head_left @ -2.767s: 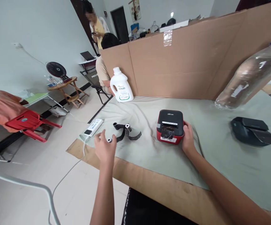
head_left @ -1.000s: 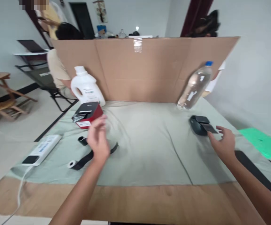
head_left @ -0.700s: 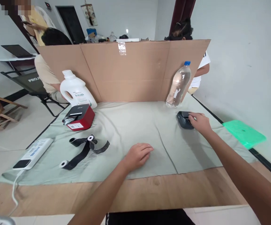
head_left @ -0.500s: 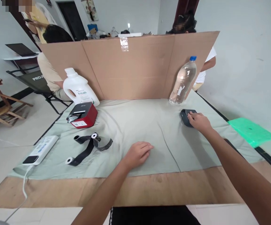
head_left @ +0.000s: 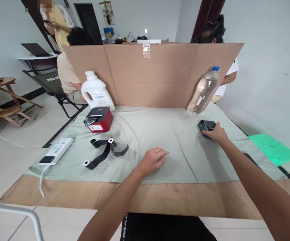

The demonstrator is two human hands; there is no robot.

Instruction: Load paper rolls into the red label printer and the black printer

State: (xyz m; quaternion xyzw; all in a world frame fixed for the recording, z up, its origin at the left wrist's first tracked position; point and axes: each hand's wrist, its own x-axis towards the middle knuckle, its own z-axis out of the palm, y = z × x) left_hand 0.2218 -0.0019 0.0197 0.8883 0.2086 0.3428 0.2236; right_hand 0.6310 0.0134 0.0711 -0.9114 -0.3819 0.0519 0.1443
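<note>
My right hand (head_left: pixel 216 133) grips a small dark boxy device (head_left: pixel 205 126) from its right side, thumb across the near part. The device sits on the pale green cloth (head_left: pixel 155 130), and its underside is hidden. Nearer to me, my left hand (head_left: pixel 153 160) rests on the cloth with its fingers loosely stretched, holding nothing that I can make out. To its left lie black ribbon strips (head_left: pixel 101 159) with small white-cored rolls. Behind them stands a red and black boxy machine (head_left: pixel 100 119) with shiny film sticking out at its front.
A cardboard panel (head_left: pixel 152 77) spans the table's back, with a white jug (head_left: pixel 98 92) at left and a water bottle (head_left: pixel 203 92) leaning at right. A power strip (head_left: pixel 57 151) lies on the left, its cord running off the front edge. People sit beyond the panel.
My right hand has shifted from the top of the dark device to its right side, thumb now across the near part. My left hand stays on the cloth. The camera view has turned slightly left.
</note>
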